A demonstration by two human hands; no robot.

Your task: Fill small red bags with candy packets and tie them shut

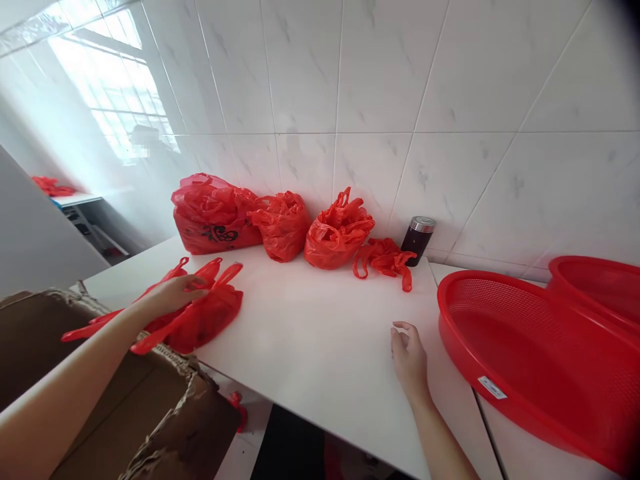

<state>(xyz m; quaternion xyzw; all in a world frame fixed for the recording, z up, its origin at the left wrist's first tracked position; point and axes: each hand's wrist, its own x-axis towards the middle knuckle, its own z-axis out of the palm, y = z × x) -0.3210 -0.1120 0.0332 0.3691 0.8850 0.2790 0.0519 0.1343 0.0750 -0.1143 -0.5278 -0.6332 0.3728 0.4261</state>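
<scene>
On the left of the table, my left hand (176,295) reaches over a red plastic bag (213,319) and its fingers close on the upper part. The bag's handles stick up and spread around the hand; its contents are hidden. Part of it lies by the rim of a cardboard box (155,387). My right hand (410,357) is above the right part of the table, fingers loosely bent and apart, with nothing in them. The nearest thing to it is a large red plastic basket (460,333) on the right.
Along the tiled wall stand a large red bag with black print (215,233), two filled red bags (285,230) and a small crumpled red bag (385,257). A dark flask (418,241) stands beside these. Another red basket (600,267) is behind the first. The white table (310,360) ends at the front.
</scene>
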